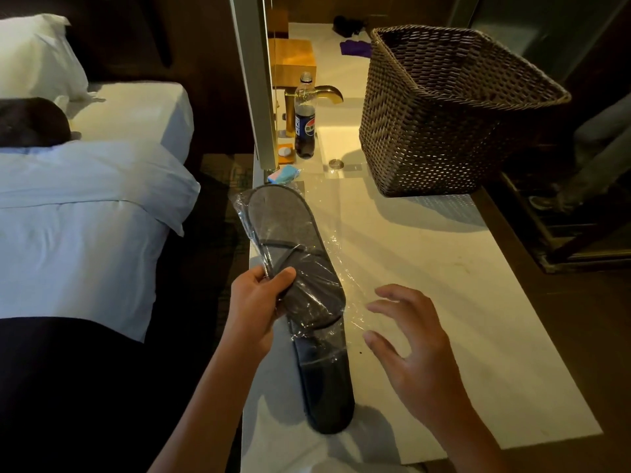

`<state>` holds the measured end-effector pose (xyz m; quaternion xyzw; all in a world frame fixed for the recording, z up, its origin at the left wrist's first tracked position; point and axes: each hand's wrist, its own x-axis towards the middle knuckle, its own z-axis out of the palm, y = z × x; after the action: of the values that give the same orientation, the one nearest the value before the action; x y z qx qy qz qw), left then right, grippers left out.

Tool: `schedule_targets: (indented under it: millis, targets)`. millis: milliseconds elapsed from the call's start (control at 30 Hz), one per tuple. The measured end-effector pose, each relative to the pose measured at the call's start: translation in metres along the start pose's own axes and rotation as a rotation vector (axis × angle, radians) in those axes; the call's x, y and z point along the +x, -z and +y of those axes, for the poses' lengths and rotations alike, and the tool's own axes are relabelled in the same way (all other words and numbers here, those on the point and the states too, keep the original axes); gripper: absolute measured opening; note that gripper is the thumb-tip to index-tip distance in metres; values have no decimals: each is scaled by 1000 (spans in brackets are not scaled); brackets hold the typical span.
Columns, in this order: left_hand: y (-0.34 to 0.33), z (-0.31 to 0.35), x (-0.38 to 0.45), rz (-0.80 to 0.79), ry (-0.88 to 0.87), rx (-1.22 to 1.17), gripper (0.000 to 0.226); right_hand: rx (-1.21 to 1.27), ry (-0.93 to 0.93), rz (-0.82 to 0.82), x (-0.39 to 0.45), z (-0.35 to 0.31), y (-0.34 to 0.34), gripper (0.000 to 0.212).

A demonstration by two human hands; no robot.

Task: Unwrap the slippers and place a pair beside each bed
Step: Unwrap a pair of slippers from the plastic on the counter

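A pair of grey slippers in clear plastic wrap (pixel 290 247) is held above the left edge of the white counter (pixel 444 302). My left hand (pixel 256 312) grips the pack at its middle, thumb on top. A second dark slipper pack (pixel 324 387) lies on the counter just below it, partly under the held one. My right hand (pixel 416 349) hovers over the counter to the right of the slippers, fingers spread and holding nothing. Loose clear wrap spreads out on the counter between my right hand and the held pack.
A large woven basket (pixel 450 110) stands on the counter's far right. A cola bottle (pixel 305 117), a gold faucet (pixel 327 93) and a small blue-pink item (pixel 283 174) sit at the far left by a mirror. A white bed (pixel 85 206) lies to the left across a narrow floor gap.
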<state>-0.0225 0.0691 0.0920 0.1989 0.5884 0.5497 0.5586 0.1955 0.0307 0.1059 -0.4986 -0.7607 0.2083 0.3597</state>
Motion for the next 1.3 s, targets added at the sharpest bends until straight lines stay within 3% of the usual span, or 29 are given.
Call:
schedule_targets:
  millis: [167, 233, 300, 467, 600, 767, 1100, 1300]
  targets:
    - [-10, -5, 1, 3, 38, -44, 8, -169, 254, -297, 2, -14, -12, 36]
    - [-10, -5, 2, 28, 53, -69, 9, -168, 190, -404, -2, -12, -19, 24]
    - [-8, -5, 3, 44, 56, -78, 16, -69, 10, -453, -5, -10, -23, 14]
    - [-8, -8, -1, 8, 49, -62, 18, 494, -622, -342, 1, -21, -25, 14]
    - [-14, -13, -5, -42, 24, -37, 14, 824, -865, -208, 8, -29, -30, 16]
    - [-18, -16, -6, -77, 27, -37, 21, 934, -949, -116, 16, -24, -35, 17]
    - [-54, 13, 56, 9, 37, -47, 25, 1035, -984, -62, -1, -11, -31, 20]
    - [-77, 24, 90, 55, 45, -47, 14, 1074, -1021, -51, -22, 6, -25, 32]
